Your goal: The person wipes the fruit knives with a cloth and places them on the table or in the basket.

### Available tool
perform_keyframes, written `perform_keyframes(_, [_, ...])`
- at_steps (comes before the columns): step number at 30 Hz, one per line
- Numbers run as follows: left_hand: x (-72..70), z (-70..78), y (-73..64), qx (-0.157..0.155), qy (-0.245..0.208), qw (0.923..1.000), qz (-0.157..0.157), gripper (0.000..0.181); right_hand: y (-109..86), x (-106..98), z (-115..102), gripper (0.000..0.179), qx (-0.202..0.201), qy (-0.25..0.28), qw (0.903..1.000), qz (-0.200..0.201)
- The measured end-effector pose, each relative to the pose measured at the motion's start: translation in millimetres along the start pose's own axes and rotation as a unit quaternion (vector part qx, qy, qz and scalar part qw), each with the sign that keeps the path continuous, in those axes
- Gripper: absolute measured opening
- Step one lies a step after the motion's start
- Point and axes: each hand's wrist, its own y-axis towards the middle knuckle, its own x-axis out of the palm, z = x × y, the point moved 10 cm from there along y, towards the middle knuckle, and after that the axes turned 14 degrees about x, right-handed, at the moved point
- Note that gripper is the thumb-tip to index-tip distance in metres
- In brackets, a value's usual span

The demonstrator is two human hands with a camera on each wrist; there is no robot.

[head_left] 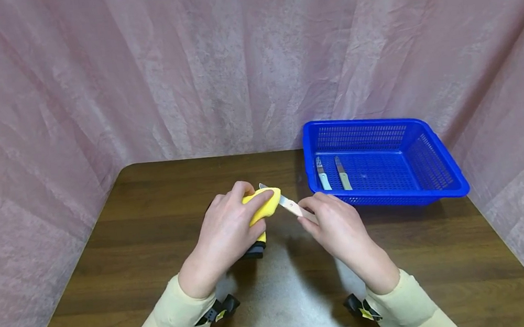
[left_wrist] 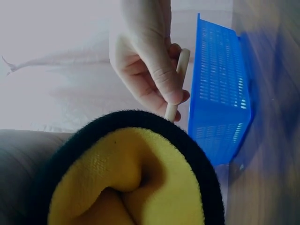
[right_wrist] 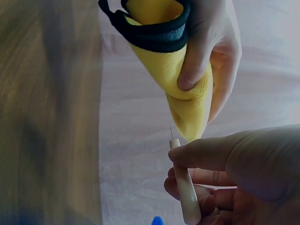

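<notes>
In the head view my left hand [head_left: 230, 222] pinches a folded yellow cloth [head_left: 266, 203] with a dark edging, wrapped over the blade of a knife. The blade tip pokes out past the cloth's far side. My right hand [head_left: 336, 225] grips the knife [head_left: 294, 206] by its pale cream handle, pinched between thumb and fingers. From the right wrist, the knife handle [right_wrist: 185, 187] shows whole, with a thin bit of blade beside the cloth [right_wrist: 187, 98]. The left wrist view looks into the cloth's loose yellow folds [left_wrist: 126, 159], which hide the blade.
A blue plastic basket [head_left: 388, 197] stands at the right rear of the wooden table [head_left: 146, 238]. Inside it, at the left, lie two knives with pale handles, one whitish [head_left: 324, 181] and one greenish [head_left: 345, 181]. Pink curtains [head_left: 210, 73] hang behind the table.
</notes>
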Motion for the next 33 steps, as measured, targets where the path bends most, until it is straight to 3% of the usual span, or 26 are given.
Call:
perform_keyframes(11, [0.3, 10.4, 1.8, 0.027, 0.011, 0.9996, -0.004, 0.055, -2.8, -6, -10, 0.018, -0.022, -0.02, 0.9996, 0.004])
perform_keyframes(33, [9.0, 17.3, 0.7, 0.046, 0.032, 0.9983, -0.016, 0.053, -10.2, -6, -16, 0.016, -0.045, -0.021, 0.9987, 0.008])
